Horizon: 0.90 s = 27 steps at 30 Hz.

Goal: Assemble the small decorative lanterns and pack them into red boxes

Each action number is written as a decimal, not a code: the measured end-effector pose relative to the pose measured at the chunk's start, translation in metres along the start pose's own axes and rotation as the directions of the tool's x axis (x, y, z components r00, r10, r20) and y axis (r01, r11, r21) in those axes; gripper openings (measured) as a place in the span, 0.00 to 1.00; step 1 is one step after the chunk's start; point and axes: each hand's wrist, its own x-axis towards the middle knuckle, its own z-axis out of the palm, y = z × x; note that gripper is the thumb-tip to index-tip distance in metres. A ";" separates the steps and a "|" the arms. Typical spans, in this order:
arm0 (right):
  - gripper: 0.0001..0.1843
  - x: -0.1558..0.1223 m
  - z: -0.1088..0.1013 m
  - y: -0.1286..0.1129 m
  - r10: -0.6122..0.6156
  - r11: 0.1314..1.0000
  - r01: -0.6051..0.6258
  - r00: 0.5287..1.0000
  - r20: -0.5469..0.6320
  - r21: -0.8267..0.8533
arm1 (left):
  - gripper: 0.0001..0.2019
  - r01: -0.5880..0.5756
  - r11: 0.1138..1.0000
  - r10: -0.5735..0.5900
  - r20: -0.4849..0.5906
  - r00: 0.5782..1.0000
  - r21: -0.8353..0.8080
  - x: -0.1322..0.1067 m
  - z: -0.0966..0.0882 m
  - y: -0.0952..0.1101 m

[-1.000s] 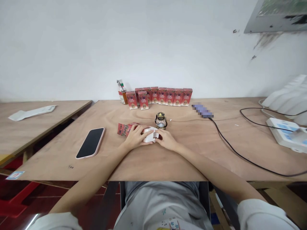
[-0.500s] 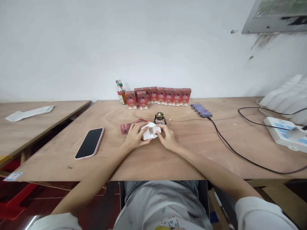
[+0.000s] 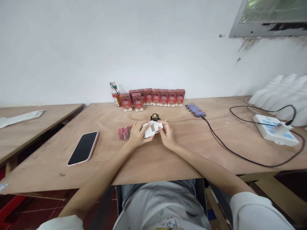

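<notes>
Between my two hands is a small cardboard box (image 3: 149,131), its white inner flaps facing me and partly folded over the opening. My left hand (image 3: 138,134) grips its left side, thumb on a flap. Fingers of my right hand (image 3: 167,135) pinch the right-hand flap. Just behind the box stands a small dark and gold ornate jar (image 3: 155,117), its lower part hidden by the box. Flat red printed cardboard (image 3: 124,133) lies beside my left hand, partly covered by it.
Several red printed boxes (image 3: 164,97) stand in a row by the wall, near a bottle (image 3: 116,98). A pink-edged phone (image 3: 83,148) lies at left. On the right are a purple phone (image 3: 195,110) with a black cable (image 3: 223,148), a power strip (image 3: 275,131) and white wrapped objects (image 3: 275,95).
The flaps have folded further inward over the box opening, and the box now covers more of the jar. The whole view has shifted slightly.
</notes>
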 end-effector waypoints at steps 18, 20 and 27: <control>0.17 -0.003 -0.002 -0.013 -0.048 0.990 0.032 0.992 0.118 0.134 | 0.15 -0.066 0.997 0.067 -0.005 0.998 0.028 -0.001 -0.012 0.007; 0.17 -0.003 -0.002 -0.011 -0.032 0.986 0.009 0.991 0.133 0.167 | 0.12 -0.074 0.997 0.074 -0.010 0.997 0.029 -0.001 -0.012 0.008; 0.16 0.000 0.000 -0.005 0.047 0.901 -0.151 0.966 0.254 0.406 | 0.15 -0.030 1.000 0.030 -0.025 0.999 0.004 -0.004 -0.011 0.006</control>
